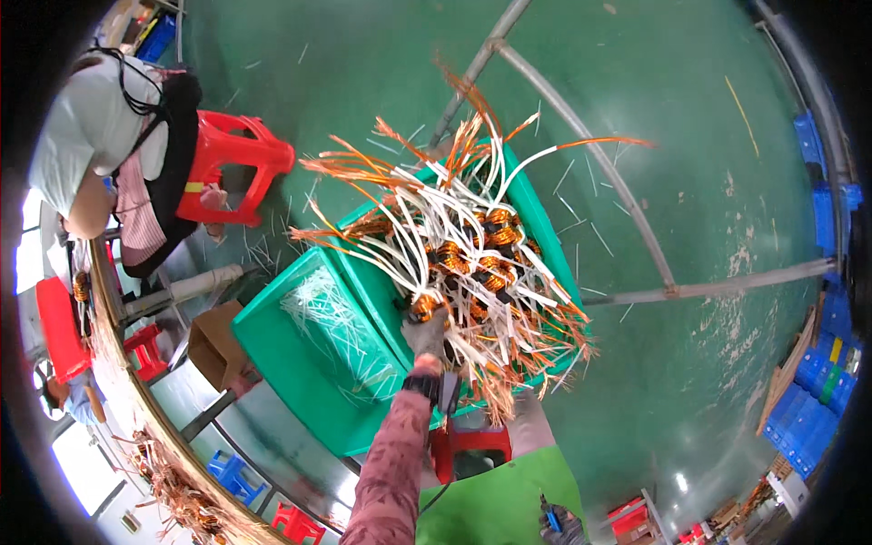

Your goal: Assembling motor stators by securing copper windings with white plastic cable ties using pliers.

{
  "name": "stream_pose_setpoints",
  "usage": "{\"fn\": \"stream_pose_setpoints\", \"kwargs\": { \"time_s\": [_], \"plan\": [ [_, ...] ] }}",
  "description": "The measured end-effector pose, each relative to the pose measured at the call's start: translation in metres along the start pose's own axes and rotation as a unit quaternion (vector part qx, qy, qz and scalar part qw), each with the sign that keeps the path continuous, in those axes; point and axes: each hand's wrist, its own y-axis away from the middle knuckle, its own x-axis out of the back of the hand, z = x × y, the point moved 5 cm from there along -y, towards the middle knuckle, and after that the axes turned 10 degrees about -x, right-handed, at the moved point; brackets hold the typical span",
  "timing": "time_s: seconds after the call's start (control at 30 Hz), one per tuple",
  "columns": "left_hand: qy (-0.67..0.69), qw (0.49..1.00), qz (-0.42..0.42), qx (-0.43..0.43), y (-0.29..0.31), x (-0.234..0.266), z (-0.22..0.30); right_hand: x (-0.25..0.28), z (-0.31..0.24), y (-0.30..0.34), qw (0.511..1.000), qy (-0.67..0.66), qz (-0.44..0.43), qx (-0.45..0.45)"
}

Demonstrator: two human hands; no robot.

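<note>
My left hand [425, 334], in a grey glove, reaches into a green bin [545, 222] and is closed round a copper-wound ring coil [423, 307] with white-sleeved leads. Heaped beside it are more coils [500, 229], their white sleeves [409, 232] ending in frayed bare copper strands [498, 391] that spill past the rim. Low in the picture, my right hand [567, 527], also gloved, grips a small blue-handled tool [551, 519] with a dark pointed tip; its exact kind cannot be made out. A green apron or cloth [495, 500] lies between my arms.
A second green bin [272, 331] holds thin cut white sleeves [327, 313]. At the left are a seated person [100, 136], a red stool [232, 168], a cardboard box [218, 345] and a workbench [150, 400] with copper wires. Metal bars [718, 289] cross the green floor; blue crates [799, 427] stand right.
</note>
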Motion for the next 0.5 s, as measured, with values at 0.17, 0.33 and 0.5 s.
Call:
{"fn": "stream_pose_setpoints", "kwargs": {
  "time_s": [0.17, 0.33, 0.5],
  "plan": [
    [0.096, 0.980, -0.143, 0.102, 0.107, 0.071, 0.077, -0.020, 0.017, -0.018, 0.989, 0.054, 0.058, 0.127],
    [0.077, 0.972, -0.218, 0.048, 0.177, 0.207, 0.141, -0.041, -0.041, -0.014, 0.966, 0.120, 0.039, 0.227],
    [-0.019, 0.943, -0.243, -0.228, 0.248, 0.335, 0.226, -0.066, -0.163, 0.041, 0.861, 0.210, 0.141, 0.441]
  ]
}}
